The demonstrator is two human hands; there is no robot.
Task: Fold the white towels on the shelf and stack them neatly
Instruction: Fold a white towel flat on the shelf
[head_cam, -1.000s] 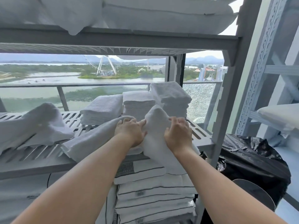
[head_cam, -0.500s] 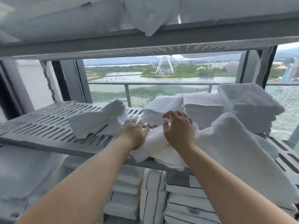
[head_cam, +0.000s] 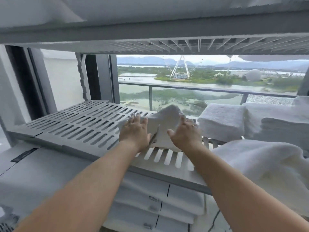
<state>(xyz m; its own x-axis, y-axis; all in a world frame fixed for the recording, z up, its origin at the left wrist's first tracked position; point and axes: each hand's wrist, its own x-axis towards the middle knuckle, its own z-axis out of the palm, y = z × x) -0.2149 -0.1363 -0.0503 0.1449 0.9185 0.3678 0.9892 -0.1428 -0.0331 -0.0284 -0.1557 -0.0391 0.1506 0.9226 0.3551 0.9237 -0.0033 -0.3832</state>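
Shelf (head_cam: 80, 124): grey, rigid, pierced with oblong slots.
Left hand (head_cam: 135, 131): grip apart, fingers straight, flat on the towel's left side.
Towel (head_cam: 164, 128): white terry, bunched soft block on the shelf between both hands.
Right hand (head_cam: 185, 133): grip apart, fingers spread on its right side.
Folded stacks (head_cam: 222, 121): square, nubby, just beside.
Loose towel (head_cam: 260, 166): fluffy, draped.

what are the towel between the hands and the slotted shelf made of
Towel: white terry cloth, probably cotton, judging by the nubby looped pile and soft matte folds.
Shelf: looks like grey moulded plastic with a smooth matte finish and uniform rounded slots, though painted metal cannot be ruled out.
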